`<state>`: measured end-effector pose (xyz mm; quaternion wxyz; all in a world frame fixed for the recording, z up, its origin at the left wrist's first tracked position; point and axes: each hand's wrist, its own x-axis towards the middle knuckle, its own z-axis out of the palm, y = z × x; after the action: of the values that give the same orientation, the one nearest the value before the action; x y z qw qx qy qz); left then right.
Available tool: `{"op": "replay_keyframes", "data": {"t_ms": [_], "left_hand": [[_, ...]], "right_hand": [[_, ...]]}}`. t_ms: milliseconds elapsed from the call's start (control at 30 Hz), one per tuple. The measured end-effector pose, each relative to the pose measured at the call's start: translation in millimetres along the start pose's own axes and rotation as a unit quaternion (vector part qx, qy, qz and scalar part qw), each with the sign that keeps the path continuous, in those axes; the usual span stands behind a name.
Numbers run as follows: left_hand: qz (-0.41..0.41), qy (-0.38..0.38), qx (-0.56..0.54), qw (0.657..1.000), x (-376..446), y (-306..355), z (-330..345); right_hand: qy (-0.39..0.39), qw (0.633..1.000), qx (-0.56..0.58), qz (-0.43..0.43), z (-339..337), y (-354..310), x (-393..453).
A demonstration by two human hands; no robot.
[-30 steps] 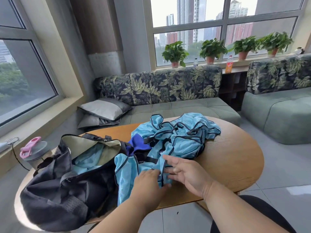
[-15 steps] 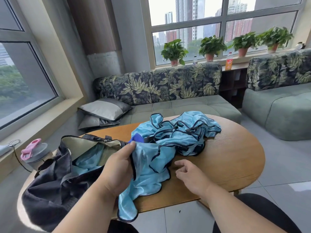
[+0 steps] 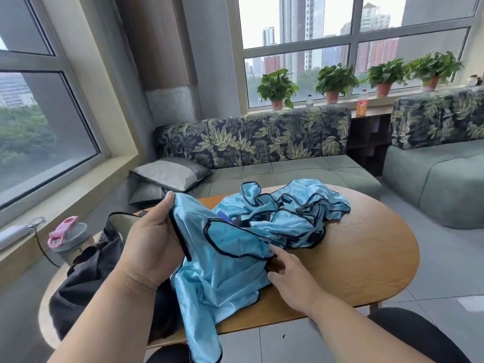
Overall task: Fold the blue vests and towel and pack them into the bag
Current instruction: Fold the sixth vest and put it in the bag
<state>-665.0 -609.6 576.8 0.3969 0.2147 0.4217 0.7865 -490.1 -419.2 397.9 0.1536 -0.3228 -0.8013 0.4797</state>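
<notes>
At frame centre I see the left hand [image 3: 150, 243] gripping a blue vest [image 3: 222, 271]; the right hand [image 3: 290, 276], fingers relaxed, touches its lower edge.

No lettering can be read anywhere in the room. The orange bottle [image 3: 362, 103] on the windowsill carries a label — too small and blurred to make out — and the vests and bag show no legible print or numbers.

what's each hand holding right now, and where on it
The left hand grips a blue vest by its black-trimmed edge. The right hand holds nothing; its fingers reach toward the vest's armhole trim.
</notes>
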Motion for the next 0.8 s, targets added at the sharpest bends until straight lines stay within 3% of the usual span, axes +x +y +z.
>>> {"op": "replay_keyframes", "data": {"t_ms": [100,300,433,567,700,800], "left_hand": [[0.011,-0.003,0.009,1.000,2.8,5.1,-10.9],[0.011,0.010,0.020,1.000,3.0,4.2,-15.9],[0.000,0.016,0.024,1.000,1.9,5.6,-17.9],[0.004,0.023,0.010,1.000,4.4,2.7,-24.7],[0.013,0.042,0.009,0.999,8.3,3.9,-28.6],[0.021,0.055,0.018,0.998,9.9,7.4,-26.3]], "right_hand": [[0.005,1.000,-0.027,0.002,0.6,-0.9,11.8],[0.127,0.983,-0.085,0.100,-15.8,-2.8,45.6],[0.081,0.985,-0.096,0.119,-15.8,11.9,53.8],[0.103,0.983,-0.106,0.110,-15.3,18.4,58.1],[0.174,0.980,0.039,0.092,-25.4,14.9,52.0],[0.145,0.955,0.230,0.115,-40.0,-0.3,41.7]]}}
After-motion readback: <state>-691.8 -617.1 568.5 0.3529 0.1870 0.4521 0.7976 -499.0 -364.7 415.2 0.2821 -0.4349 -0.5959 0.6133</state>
